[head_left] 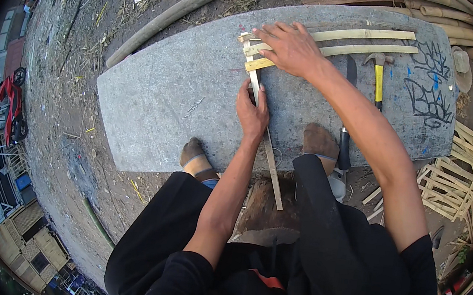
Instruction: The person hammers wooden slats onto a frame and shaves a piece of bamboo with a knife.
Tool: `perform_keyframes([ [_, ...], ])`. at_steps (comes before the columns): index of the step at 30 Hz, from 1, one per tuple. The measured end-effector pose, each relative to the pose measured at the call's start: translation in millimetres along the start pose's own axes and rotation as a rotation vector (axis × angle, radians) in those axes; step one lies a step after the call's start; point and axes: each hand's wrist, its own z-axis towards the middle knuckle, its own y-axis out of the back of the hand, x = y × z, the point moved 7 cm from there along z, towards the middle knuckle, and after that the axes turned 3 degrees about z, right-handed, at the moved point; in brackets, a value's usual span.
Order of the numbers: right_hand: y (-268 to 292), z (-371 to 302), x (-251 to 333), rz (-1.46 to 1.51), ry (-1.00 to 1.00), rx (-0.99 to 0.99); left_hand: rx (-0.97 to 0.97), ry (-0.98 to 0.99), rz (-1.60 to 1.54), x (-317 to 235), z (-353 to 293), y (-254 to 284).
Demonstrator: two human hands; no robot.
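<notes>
My left hand (253, 114) is closed around a narrow bamboo strip (273, 167) that runs from the slab's middle down toward my lap. At its far end, the strip crosses several split bamboo slats (369, 50) lying side by side and reaching to the right. Over the slats' left ends lies my right hand (292, 48), palm down with its fingers stretched out. It hides part of where the pieces cross. Right of the slats' middle rests a claw hammer (379, 77) with a yellow and black handle. Beside it is a long dark knife blade (351, 73) with a black handle.
Everything lies on a grey concrete slab (158, 107), with my socked feet on its near edge. Bamboo poles (445, 17) are stacked at the far right. A slatted bamboo frame (454, 173) stands right of the slab, and a curved pole (176, 14) lies beyond its far left edge.
</notes>
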Motion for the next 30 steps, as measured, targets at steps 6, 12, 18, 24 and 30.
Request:
perform_keyframes([
  [6, -10, 1, 6, -0.058, -0.069, -0.048, -0.027, -0.038, -0.012, 2, -2, -3],
  [12, -10, 8, 9, -0.103, -0.122, 0.039, -0.032, -0.06, 0.036, 2, -2, -4],
  [18, -12, 13, 14, -0.164, -0.112, 0.072, -0.081, -0.11, 0.058, 1, -1, 0],
  [24, -15, 8, 9, -0.151, -0.139, 0.06, 0.04, 0.062, -0.069, 7, 1, -7],
  [30, -19, -3, 9, -0.086, -0.141, -0.028, 0.03, 0.066, -0.037, 9, 0, -4],
])
